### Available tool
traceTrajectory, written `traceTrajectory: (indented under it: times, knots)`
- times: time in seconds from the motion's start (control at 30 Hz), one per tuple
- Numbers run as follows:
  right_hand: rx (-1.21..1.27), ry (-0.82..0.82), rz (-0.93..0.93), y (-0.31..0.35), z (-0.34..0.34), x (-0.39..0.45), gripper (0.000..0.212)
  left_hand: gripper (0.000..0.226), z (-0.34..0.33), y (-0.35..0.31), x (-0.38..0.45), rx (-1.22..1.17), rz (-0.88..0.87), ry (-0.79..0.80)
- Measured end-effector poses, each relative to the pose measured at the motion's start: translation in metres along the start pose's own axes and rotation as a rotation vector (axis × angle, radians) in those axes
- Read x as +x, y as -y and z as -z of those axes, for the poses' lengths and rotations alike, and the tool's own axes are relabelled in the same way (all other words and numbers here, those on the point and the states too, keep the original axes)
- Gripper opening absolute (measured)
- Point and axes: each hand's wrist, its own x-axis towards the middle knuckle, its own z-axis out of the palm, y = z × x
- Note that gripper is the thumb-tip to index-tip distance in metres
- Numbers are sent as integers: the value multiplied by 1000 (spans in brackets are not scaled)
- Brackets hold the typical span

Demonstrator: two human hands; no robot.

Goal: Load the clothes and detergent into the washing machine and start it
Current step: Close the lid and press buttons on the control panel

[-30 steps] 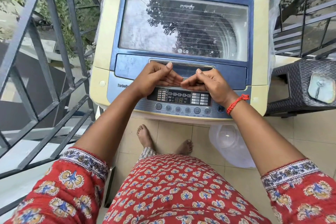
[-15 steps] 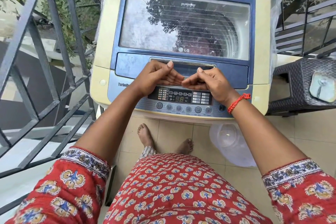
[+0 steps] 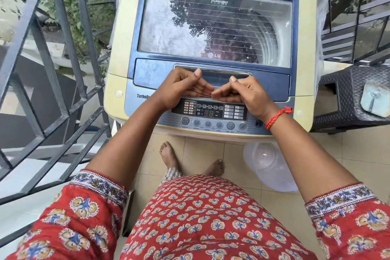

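Observation:
A cream and blue top-loading washing machine [image 3: 118, 82] stands in front of me with its glass lid [image 3: 211, 27] down. Something dark reddish shows inside the drum through the glass. My left hand [image 3: 181, 88] and my right hand [image 3: 247, 95] sit side by side on the lid's front strip. Both thumbs rest at the handle recess [image 3: 213, 69], and the fingers curl at the lid's front edge, fingertips almost meeting. Just below the hands, the control panel [image 3: 211, 124] has its display lit. No detergent is in view.
A grey metal railing [image 3: 52, 69] runs close along the left. To the right stands a dark woven stool [image 3: 346, 99] with a pale object [image 3: 374, 99] on it. A clear plastic tub [image 3: 270, 164] lies on the tiled floor by my bare feet.

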Motion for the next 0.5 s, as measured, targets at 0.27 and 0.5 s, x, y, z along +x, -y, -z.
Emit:
traceTrajectory:
  times: [0.27,0.5]
  knots:
    - [1,0,-2,1,0,0,46,56,0,0,0,-2,-5,-1]
    - [-3,2,2,0,0,0,46,51,-1,0,0,3,2,-14]
